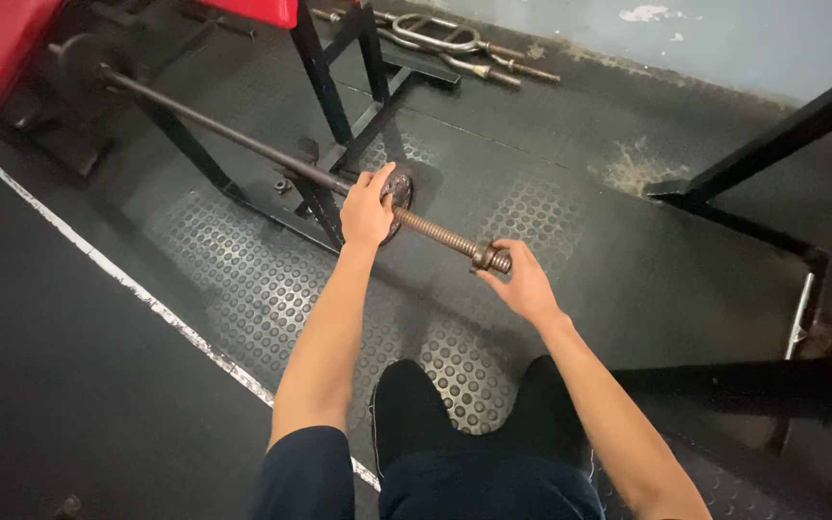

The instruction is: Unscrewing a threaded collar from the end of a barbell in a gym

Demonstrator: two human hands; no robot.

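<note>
The left hand (366, 207) clasps a small round dark iron weight plate (399, 188) on a long threaded steel barbell (243, 140) above the studded rubber floor (243, 279); the right hand (522, 284) pinches the rusty spin-lock collar nut (484, 255) at the bar's end.

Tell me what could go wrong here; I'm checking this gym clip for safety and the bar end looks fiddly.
1. The right hand works the collar nut at the very tip of the threaded bar; once off, it could drop onto the studded rubber floor and roll away.
2. The left hand presses on the small weight plate; with the nut loose, the plate might slide outward and pinch fingers.
3. The bar's far end carries another plate, so it may tip.
</note>
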